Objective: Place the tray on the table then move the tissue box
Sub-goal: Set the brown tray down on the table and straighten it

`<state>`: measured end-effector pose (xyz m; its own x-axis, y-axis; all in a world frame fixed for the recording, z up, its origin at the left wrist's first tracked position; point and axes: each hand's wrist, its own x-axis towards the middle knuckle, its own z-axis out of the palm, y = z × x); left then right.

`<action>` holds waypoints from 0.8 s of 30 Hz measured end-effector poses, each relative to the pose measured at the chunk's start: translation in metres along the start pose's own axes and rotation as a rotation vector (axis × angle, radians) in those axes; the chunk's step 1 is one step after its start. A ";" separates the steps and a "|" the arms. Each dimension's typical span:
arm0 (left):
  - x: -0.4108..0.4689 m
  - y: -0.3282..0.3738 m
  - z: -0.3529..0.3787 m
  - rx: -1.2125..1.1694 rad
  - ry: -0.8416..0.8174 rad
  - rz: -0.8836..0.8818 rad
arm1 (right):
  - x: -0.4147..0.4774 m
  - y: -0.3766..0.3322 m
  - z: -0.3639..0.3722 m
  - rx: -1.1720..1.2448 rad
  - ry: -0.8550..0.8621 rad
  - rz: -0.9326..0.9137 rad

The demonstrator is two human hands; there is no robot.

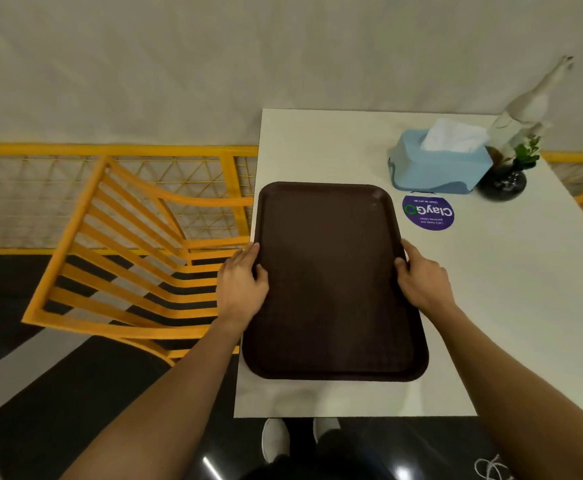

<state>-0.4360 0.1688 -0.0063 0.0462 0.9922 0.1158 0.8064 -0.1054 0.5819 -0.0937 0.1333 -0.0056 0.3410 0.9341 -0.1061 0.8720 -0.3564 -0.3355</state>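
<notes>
Tray [331,282] empty, both hands gripping | tissue box [439,164] holds tissue

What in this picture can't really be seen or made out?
- Head view: the table under the tray is covered, so whether the tray rests flat cannot be told.
- Fingertips of the left hand and right hand curl under the tray's rim.
- Small print on the purple sticker is too small.
- The vase is partly behind the tissue box.
</notes>
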 end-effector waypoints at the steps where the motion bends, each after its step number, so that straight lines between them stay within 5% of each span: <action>1: -0.001 0.001 0.001 -0.005 -0.010 -0.006 | 0.000 0.000 -0.001 -0.001 -0.005 0.003; 24: 0.008 0.010 0.012 0.089 -0.065 0.001 | 0.012 0.003 -0.011 -0.170 -0.051 0.005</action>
<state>-0.4206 0.1761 -0.0088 0.0829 0.9946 0.0623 0.8556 -0.1030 0.5073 -0.0832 0.1429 0.0020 0.3308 0.9308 -0.1557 0.9188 -0.3553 -0.1717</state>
